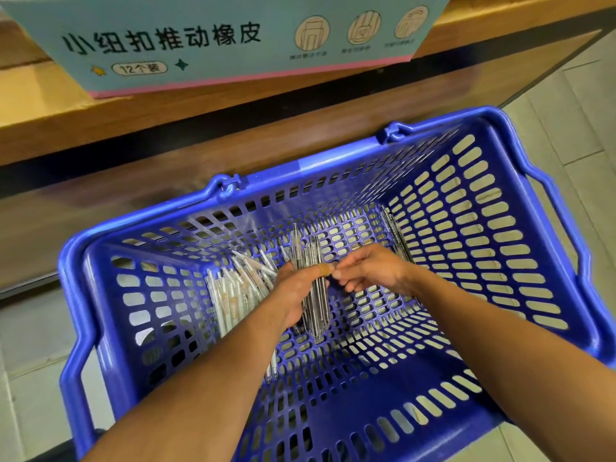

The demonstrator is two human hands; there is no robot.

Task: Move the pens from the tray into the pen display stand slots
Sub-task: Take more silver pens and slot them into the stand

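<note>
Blue basket [520, 248]: plastic, slotted walls and floor, standing on a pale tiled floor [573, 105] against a wooden shelf [133, 128]. Two hinged handles folded down along the rims. Both forearms reach down into it.

Bundle of pens [315, 288]: clear-barrelled, held roughly upright above the basket floor near the middle. Left hand [296, 295] is wrapped round the bundle at mid-length, fingers curled; one finger carries a tan plaster.

Right hand [373, 271]: just beside the bundle, fingertips meeting the left hand's finger at the pens; fingers bent. Whether it grips a pen cannot be told.

Loose pens [230, 295]: white and clear, lying in a heap on the basket floor at the left, partly hidden behind the left wrist. One more lies below the left forearm towards the near wall.

Further pens [395, 231]: a few leaning along the far right corner of the basket floor.

Cardboard box [206, 41]: pale blue with a pink lower edge, printed characters and three round pictures, sitting on the shelf above the basket.
</note>
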